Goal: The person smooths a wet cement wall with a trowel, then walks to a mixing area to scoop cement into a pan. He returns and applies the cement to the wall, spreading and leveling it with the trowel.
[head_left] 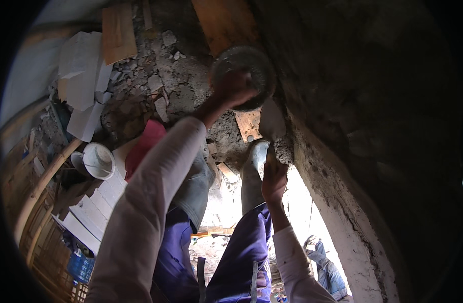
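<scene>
Both arms reach forward; left hand (230,92) grips pan (244,76); right hand (274,178) trowel (270,121).

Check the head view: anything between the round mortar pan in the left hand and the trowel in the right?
Head view: nothing separate. The trowel blade sits just below the mortar pan, beside an orange board on the ground behind.

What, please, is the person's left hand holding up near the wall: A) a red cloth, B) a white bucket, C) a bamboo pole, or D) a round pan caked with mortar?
D: the left hand grips the rim of a round, mortar-caked pan raised beside the rough wall, while the white bucket sits on the floor well below and to the left, untouched.
</scene>
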Motion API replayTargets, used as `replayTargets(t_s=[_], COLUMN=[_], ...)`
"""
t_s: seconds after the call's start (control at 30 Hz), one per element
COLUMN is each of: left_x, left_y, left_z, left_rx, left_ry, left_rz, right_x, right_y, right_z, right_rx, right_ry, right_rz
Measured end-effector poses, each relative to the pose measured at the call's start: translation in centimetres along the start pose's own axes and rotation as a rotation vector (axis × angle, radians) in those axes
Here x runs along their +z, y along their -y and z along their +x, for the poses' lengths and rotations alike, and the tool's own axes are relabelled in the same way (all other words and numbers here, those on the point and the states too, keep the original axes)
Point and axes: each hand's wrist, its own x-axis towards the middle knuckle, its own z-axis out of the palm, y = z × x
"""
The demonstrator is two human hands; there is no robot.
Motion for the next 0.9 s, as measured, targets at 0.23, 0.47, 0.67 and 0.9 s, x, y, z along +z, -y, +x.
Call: replayTargets(t_s=[0.23,0.47,0.67,0.9], left_x=[2.3,-0.5,2.6,7.3], left_y=[-9.0,-9.0,-5.0,2.7], left_z=[-13.9,-24.6,-30.6,-35.7], left_rx=[-0.321,-0.442,-0.579,-0.57], left_ry=[-0.233,-0.579,-0.579,-0.532], left_rz=[-0.32,-0.51,-0.483,-0.354], right_x=[-3.3,-5.4,-7.0,-6.0], right_y=[-12.0,-12.5,-8.8,-14.4], right_z=[-10.0,-7.5,-7.0,-7.7], right_rx=[-0.249,0.004,0.124,0.02], right_ry=[-0.188,-0.032,0.141,0.142], right_rz=[0.212,0.2,-0.009,0.008])
